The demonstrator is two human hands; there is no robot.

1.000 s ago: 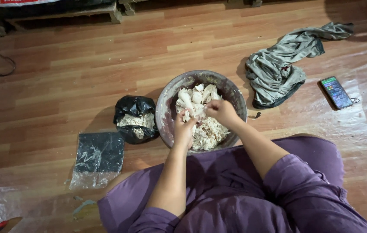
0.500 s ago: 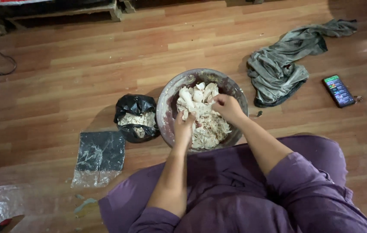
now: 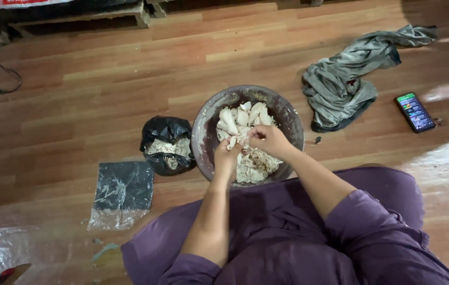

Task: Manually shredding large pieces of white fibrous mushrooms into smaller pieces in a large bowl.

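Pale, lumpy food pieces (image 3: 245, 119) fill a round metal bowl (image 3: 287, 113) at the centre of the frame in the single head view, set on a wooden plank floor (image 3: 103, 79) just ahead of a seated person's purple-clad lap (image 3: 298, 232). Both hands meet over the middle of the bowl: the left hand (image 3: 227, 157) and the right hand (image 3: 266, 140) are each closed on the same small whitish piece (image 3: 233, 141), fingertips pinching it from either side, as if pulling it apart. Judging by the grip, the work goes best with the piece kept low over the bowl so that scraps drop back into the heap, and with the fingers close together so that it tears cleanly. Whole pieces lie just above the hands in the upper half of the bowl, while a finer shredded mass (image 3: 253, 166) sits directly below them, touching the near rim. At left of centre, just beside the bowl, an open black plastic bag (image 3: 165, 134) holds more pale scraps; a flat clear plastic sheet (image 3: 121, 195) lies lower left. A crumpled grey cloth (image 3: 340, 84) occupies the upper right, with a lit phone (image 3: 415, 112) near the right edge, well apart from the bowl.
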